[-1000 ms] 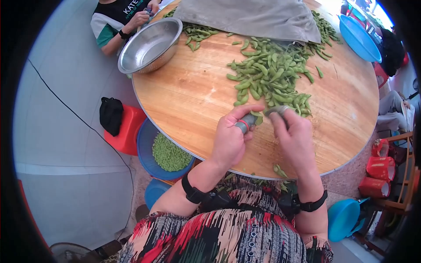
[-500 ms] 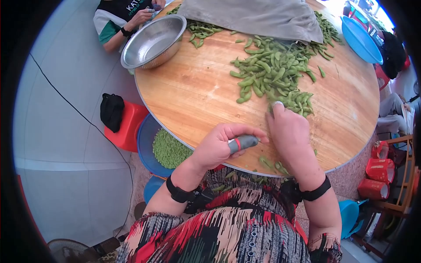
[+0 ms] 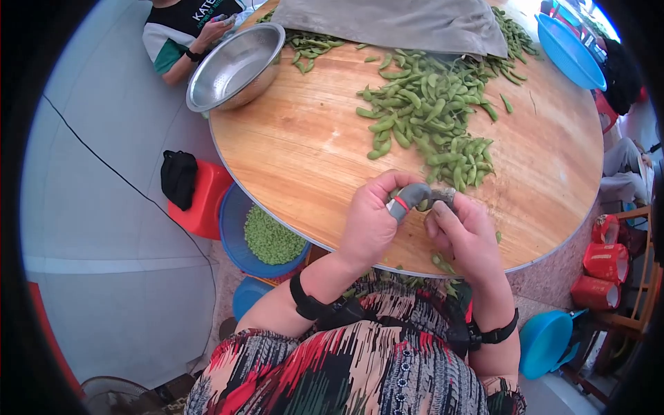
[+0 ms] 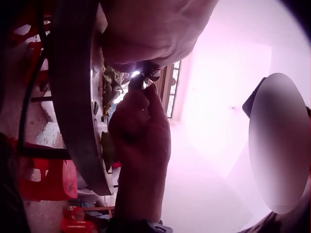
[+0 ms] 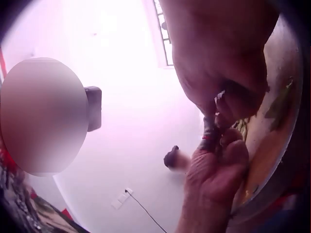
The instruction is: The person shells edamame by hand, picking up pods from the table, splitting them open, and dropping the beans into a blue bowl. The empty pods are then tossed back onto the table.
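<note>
Above the near edge of the round wooden table point(image 3: 297, 159), the left hand point(image 3: 370, 221) and right hand point(image 3: 467, 238) meet fingertip to fingertip. Between them a green pod point(image 3: 423, 205) is pinched, largely covered by the fingers. A grey cover with a red band point(image 3: 408, 198) wraps one left digit; the right hand also has a dark cover on a digit. Just beyond the hands lies a heap of green pods point(image 3: 432, 104). In the left wrist view the right hand point(image 4: 141, 126) faces the camera's own hand; the right wrist view shows the left hand point(image 5: 214, 179) below.
A metal bowl point(image 3: 238, 66) stands at the table's left edge, and a grey cloth point(image 3: 394, 24) covers pods at the back. A blue basin point(image 3: 570, 52) is at the far right. Below left are a blue basket of shelled beans point(image 3: 273, 238) and a red stool point(image 3: 200, 200). Someone sits at upper left.
The right hand has come back from the pod heap toward the left hand. The left hand has risen and moved right, and both now hold a pod where half a second ago they were apart.
</note>
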`<state>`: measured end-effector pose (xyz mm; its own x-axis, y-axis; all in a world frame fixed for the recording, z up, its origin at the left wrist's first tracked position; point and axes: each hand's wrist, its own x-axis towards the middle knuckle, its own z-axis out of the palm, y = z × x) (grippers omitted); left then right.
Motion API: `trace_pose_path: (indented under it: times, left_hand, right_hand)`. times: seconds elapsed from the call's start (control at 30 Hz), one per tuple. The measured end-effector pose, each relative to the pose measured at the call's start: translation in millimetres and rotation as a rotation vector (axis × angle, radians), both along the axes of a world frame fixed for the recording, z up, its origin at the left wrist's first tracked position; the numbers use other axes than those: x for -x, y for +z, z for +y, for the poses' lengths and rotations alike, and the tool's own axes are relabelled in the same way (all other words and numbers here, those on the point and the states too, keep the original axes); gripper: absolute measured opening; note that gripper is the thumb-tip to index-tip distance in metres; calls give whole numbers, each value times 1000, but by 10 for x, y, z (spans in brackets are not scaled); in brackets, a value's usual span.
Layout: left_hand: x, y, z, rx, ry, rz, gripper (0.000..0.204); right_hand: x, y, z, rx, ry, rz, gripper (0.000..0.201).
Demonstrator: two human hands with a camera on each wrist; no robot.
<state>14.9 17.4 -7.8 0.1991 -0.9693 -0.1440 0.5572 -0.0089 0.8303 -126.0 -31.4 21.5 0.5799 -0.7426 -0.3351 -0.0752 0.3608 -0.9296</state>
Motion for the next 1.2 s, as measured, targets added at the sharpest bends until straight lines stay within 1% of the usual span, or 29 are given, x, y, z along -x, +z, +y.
trace_pose_path:
  times: [0.03,0.07,0.1,0.2,0.3,0.33,0.37,0.4,0.43,0.47,0.5,0.53,0.57,0.6,0.63,0.67,0.7,0.73,0.77,0.8,0.83,0.9,0.93,1.0,1.03,1.1,1.13,1.17,1.2]
  left_hand:
    - [16,-31,1,37,45,-144,12]
    - [31,-48,4,75,89,-288,11]
    - [46,-49,6,72,85,-293,11]
    - [94,-51,-6,60,139,-387,11]
    - [93,-97,-15,98,150,-387,12]
    - [74,-134,-13,107,134,-476,13]
    - [61,-151,-10,116,116,-564,14]
    - [63,-120,-8,114,115,-566,14]
    - [72,-65,-9,112,35,-393,14]
    - [72,-33,-8,109,-44,-218,15]
    - [29,-25,-2,108,-45,-218,15]
    - [-41,-13,-1,46,-170,-164,15]
    - [-78,-9,-4,-16,-294,-108,15]
    - [-75,-4,-9,-17,-295,-108,15]
    - [-68,8,-11,-26,-315,-17,15]
    - [-61,13,-17,-33,-335,74,14]
    - [-19,3,-28,-33,-336,74,14]
    - [52,-18,-36,26,-279,-65,15]
    - [90,-29,-37,84,-221,-203,16]
    - [94,-14,-34,84,-220,-202,16]
    - [99,18,-32,80,-199,-204,17]
    - [97,52,-45,79,-180,-204,19]
    - [92,50,-48,84,-160,-211,20]
    - [67,36,-24,89,-141,-209,20]
    - [20,27,-14,37,-158,-148,18]
    - [-38,-30,-4,-17,-173,-85,17]
    - [-63,-78,-10,77,-147,-236,17]
    - [-81,-100,-11,173,-120,-388,18]
    - [-67,-13,14,177,-123,-388,18]
  right_hand:
    - [30,-17,17,-5,-2,-4,21]
    - [64,-35,33,-91,31,-75,21]
    - [83,-48,38,-176,64,-146,22]
    - [70,-57,36,-177,99,-167,23]
    - [39,-53,42,-159,40,-172,23]
    - [28,-55,46,-161,40,-175,23]
    - [18,-58,50,-75,14,-126,22]
    - [15,-63,52,10,-14,-77,21]
    - [30,-85,43,9,-15,-79,21]
    - [59,-122,29,-120,-7,-179,19]
    - [84,-144,20,-249,1,-277,17]
    - [102,-132,9,-251,1,-277,17]
    - [118,-105,-7,-358,0,-341,15]
    - [129,-92,-13,-466,0,-405,13]
    - [135,-100,-8,-468,-2,-406,13]
    - [141,-113,-2,-411,-9,-359,11]
    - [149,-130,1,-352,-18,-312,10]
    - [152,-171,9,-352,-19,-311,10]
    - [149,-231,22,-14,-31,-158,10]
    - [149,-260,28,323,-42,-2,9]
    - [167,-238,18,324,-41,-1,9]
    - [215,-167,-16,-263,-69,-285,10]
    - [216,-164,-18,-264,-68,-279,10]
    - [222,-151,-13,-389,-56,-427,12]
    - [244,-124,-45,-383,-57,-424,12]
    - [298,-69,-101,61,54,-15,14]
    - [276,-56,-126,59,55,-13,14]
    - [233,-37,-171,478,-79,223,16]
    - [192,-7,-224,900,-219,461,17]
